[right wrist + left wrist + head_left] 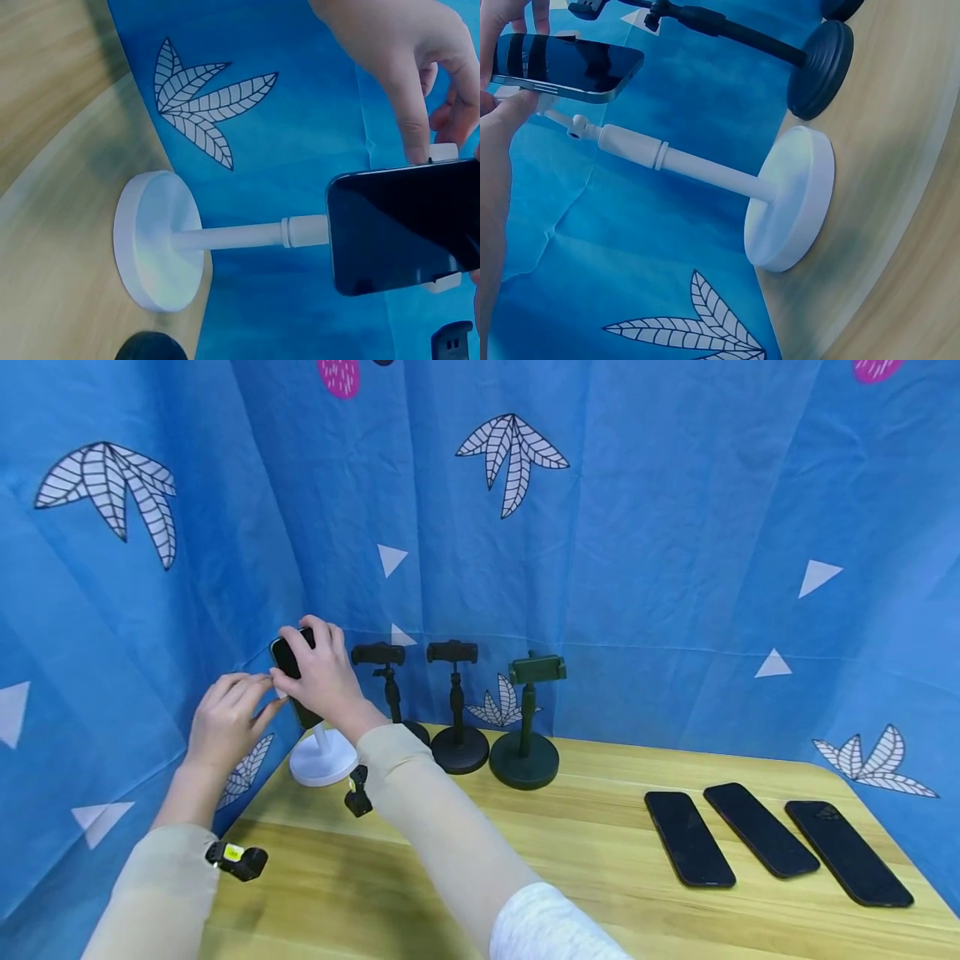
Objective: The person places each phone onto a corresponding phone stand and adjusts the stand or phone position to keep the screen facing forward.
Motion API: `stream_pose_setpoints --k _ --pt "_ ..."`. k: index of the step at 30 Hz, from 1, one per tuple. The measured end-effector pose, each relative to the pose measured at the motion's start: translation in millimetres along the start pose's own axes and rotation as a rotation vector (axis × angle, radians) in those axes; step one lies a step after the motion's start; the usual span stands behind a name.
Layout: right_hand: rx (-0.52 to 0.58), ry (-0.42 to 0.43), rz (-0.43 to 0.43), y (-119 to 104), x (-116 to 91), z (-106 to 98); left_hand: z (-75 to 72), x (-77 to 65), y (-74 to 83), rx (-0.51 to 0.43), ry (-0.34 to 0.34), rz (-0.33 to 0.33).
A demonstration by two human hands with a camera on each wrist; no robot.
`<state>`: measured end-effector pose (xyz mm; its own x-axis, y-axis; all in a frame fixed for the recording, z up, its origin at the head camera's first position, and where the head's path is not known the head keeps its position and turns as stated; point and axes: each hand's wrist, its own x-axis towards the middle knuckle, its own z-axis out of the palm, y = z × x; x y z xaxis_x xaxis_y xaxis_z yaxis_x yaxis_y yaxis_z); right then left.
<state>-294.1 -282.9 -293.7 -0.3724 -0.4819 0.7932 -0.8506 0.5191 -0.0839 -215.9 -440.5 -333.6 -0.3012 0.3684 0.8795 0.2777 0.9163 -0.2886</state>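
Observation:
At the table's left corner a smartphone (308, 716) with a dark screen sits upright at the clamp of a white phone stand (322, 762). My right hand (324, 675) holds the phone across its upper part, fingers over the far edge and thumb at the near edge. On the near side my left hand (228, 718) pinches the white clamp (442, 152) by the phone's long edge. In the right wrist view, white clamp ends show at both long edges of the phone (397, 229). The clamp's back is hidden by the phone.
Two black phone stands (458, 748) and a dark green phone stand (524, 760) stand in a row right of the white one. Three dark smartphones (690, 839) lie at the right of the wooden table (585, 835). A blue patterned curtain (660, 527) hangs behind.

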Motion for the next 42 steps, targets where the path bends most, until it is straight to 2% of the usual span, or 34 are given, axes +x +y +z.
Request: stream_pose_setpoints --k 9,19,26,31,38,42 --pt "-0.011 0.009 -0.014 1.2 0.2 2.0 0.1 -1.1 0.5 -0.003 -0.008 -0.001" --pt "-0.05 -0.026 -0.029 2.3 -1.4 -0.6 0.7 -4.5 7.8 0.045 0.038 -0.019" --pt "-0.057 -0.025 -0.01 1.7 1.1 0.5 0.1 -5.3 5.6 0.075 0.027 -0.001" --pt "-0.072 -0.032 -0.011 3.0 1.6 -0.3 1.7 -6.0 6.9 0.081 0.045 0.01" --pt "-0.082 -0.026 -0.021 3.3 1.8 -1.0 3.5 -9.7 9.9 0.091 0.066 -0.028" --pt "-0.085 -0.011 -0.03 3.4 1.8 0.6 4.6 -11.5 11.6 0.12 0.108 -0.049"
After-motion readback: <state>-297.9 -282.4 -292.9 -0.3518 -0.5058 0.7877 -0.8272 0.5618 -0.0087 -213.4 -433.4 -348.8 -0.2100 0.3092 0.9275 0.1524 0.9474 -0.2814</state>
